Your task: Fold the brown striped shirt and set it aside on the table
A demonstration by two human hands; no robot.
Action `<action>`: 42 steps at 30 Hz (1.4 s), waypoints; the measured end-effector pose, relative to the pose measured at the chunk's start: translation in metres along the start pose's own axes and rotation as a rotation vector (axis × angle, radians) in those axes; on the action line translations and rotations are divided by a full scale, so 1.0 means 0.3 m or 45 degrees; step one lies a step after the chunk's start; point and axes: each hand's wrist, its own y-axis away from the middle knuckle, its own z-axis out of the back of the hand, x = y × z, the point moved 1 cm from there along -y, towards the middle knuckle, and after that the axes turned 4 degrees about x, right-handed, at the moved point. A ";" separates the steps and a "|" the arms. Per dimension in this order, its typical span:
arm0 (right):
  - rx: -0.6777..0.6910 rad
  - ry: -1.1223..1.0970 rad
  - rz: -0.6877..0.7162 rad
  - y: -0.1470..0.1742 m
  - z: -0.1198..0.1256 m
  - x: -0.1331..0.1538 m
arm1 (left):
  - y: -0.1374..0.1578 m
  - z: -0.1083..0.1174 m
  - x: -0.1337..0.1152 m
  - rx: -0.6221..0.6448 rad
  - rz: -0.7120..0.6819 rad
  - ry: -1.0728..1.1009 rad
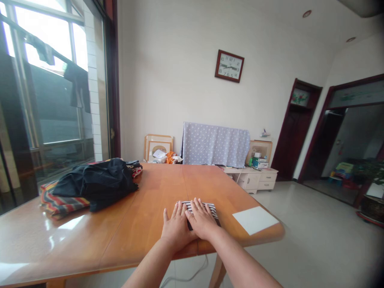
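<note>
A small folded cloth with dark and white stripes (212, 207) lies near the front edge of the wooden table (162, 188). Both hands rest flat on top of it and hide much of it. My left hand (177, 226) has its fingers stretched out, the thumb side overlapped by the other hand. My right hand (201, 219) lies palm down with fingers extended, partly over the left one. Neither hand grips anything. To the right of the cloth lies a flat white sheet (255, 220).
A heap of dark clothing (103, 182) sits on a striped cloth (69, 205) at the table's left. Beyond the table stand a covered object under a dotted cloth (214, 144) and a white cabinet (253, 180). A cable (192, 276) runs along the floor below.
</note>
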 end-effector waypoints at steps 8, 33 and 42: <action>0.002 0.026 -0.030 0.000 -0.023 -0.008 | 0.029 0.037 0.062 0.138 -0.051 0.276; -0.003 0.090 -0.058 -0.004 -0.044 -0.013 | -0.083 0.020 0.262 -0.271 0.385 0.711; -0.018 0.103 -0.042 -0.010 -0.051 -0.012 | -0.187 0.038 0.249 -0.128 0.411 0.563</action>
